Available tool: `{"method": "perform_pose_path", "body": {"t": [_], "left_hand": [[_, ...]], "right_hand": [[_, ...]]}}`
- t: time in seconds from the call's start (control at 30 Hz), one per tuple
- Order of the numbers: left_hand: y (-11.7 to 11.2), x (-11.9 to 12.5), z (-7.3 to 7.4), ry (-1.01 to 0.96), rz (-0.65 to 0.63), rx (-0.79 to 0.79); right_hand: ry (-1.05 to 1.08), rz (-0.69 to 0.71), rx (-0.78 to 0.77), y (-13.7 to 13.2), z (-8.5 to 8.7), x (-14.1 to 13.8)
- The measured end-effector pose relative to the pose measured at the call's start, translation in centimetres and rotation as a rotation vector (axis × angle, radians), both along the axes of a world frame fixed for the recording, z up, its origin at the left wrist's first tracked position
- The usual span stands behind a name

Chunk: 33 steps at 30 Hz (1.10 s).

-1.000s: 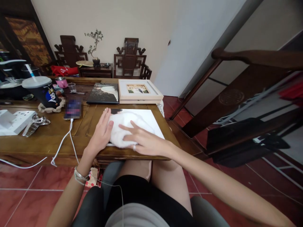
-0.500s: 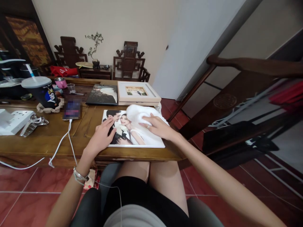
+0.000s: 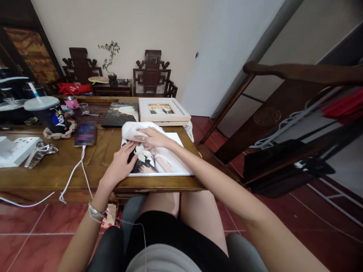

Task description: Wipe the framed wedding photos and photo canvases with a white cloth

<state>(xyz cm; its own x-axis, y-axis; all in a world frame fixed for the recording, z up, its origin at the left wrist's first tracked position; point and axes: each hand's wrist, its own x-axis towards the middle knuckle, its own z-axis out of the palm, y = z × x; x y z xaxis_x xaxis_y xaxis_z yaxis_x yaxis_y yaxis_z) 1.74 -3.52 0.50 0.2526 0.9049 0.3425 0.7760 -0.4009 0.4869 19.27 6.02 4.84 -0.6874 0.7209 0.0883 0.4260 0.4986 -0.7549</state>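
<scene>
A large photo print (image 3: 170, 164) of a couple lies flat near the front edge of the wooden table (image 3: 56, 170). My right hand (image 3: 151, 136) presses a white cloth (image 3: 132, 130) onto the print's far left corner, fingers curled over the cloth. My left hand (image 3: 119, 164) rests flat on the print's left edge, fingers spread, holding it in place.
Behind the print lie a white framed photo (image 3: 163, 109) and a dark photo panel (image 3: 120, 113). To the left are a phone on a white cable (image 3: 85, 133), a dark lidded cup (image 3: 48, 113), a white power strip (image 3: 18, 147) and a small glass (image 3: 84, 108). A dark wooden chair (image 3: 283, 113) stands right.
My right hand has swept the white cloth from the print's near side to the far right, then across to the far left corner. The left hand stayed on the left edge.
</scene>
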Motion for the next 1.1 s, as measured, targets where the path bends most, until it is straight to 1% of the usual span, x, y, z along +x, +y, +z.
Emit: {"method": "perform_pose_path", "body": {"t": [0.07,0.13,0.17,0.23,0.3,0.33,0.4,0.47,0.57,0.63,0.67,0.7,0.77,0.83,1.0,1.07,1.1], "left_hand": [[-0.1,0.1,0.1,-0.004,-0.002,-0.021],[-0.3,0.2,0.2,-0.003,0.007,-0.038],[-0.3,0.2,0.3,-0.001,0.011,-0.045],[-0.4,0.2,0.3,-0.003,0.019,-0.053],[-0.4,0.3,0.3,-0.008,0.022,-0.053],[-0.3,0.3,0.3,-0.01,0.023,-0.052],[-0.3,0.3,0.2,-0.009,0.021,-0.051],[-0.3,0.3,0.2,-0.004,0.021,-0.049],[-0.3,0.4,0.2,0.001,0.024,-0.039],[-0.3,0.4,0.2,0.006,0.018,-0.034],[-0.3,0.4,0.3,0.01,0.013,-0.033],[-0.3,0.3,0.3,0.016,0.01,-0.031],[-0.4,0.3,0.3,0.027,0.008,-0.03],[-0.3,0.2,0.3,0.035,0.003,-0.035],[-0.3,0.1,0.4,0.034,0.0,-0.041],[-0.4,0.1,0.5,0.033,0.006,-0.046],[-0.4,0.1,0.5,0.031,0.006,-0.048]], "right_hand": [[0.0,-0.025,0.108,0.4,-0.3,2.7],[-0.022,-0.098,0.243,1.0,-0.5,5.5],[-0.04,-0.149,0.283,1.2,-0.6,6.8],[-0.086,-0.243,0.313,1.1,-0.8,8.8],[-0.146,-0.261,0.34,0.0,-1.1,10.1],[-0.175,-0.238,0.361,-1.0,-1.2,10.6],[-0.213,-0.154,0.4,-3.8,-1.4,11.0],[-0.22,-0.069,0.424,-7.6,-1.3,11.3],[-0.255,0.055,0.397,-13.0,-0.7,11.5],[-0.268,0.12,0.378,-15.2,-0.1,11.6],[-0.267,0.138,0.373,-15.7,0.0,11.7],[-0.263,0.141,0.369,-15.6,0.1,11.7],[-0.25,0.113,0.366,-14.1,0.0,11.6],[-0.236,0.054,0.369,-11.3,-0.3,11.4],[-0.16,-0.05,0.403,-2.6,-1.3,10.5],[-0.15,-0.099,0.404,-0.2,-1.5,10.1],[-0.154,-0.121,0.403,0.6,-1.5,10.0]]}}
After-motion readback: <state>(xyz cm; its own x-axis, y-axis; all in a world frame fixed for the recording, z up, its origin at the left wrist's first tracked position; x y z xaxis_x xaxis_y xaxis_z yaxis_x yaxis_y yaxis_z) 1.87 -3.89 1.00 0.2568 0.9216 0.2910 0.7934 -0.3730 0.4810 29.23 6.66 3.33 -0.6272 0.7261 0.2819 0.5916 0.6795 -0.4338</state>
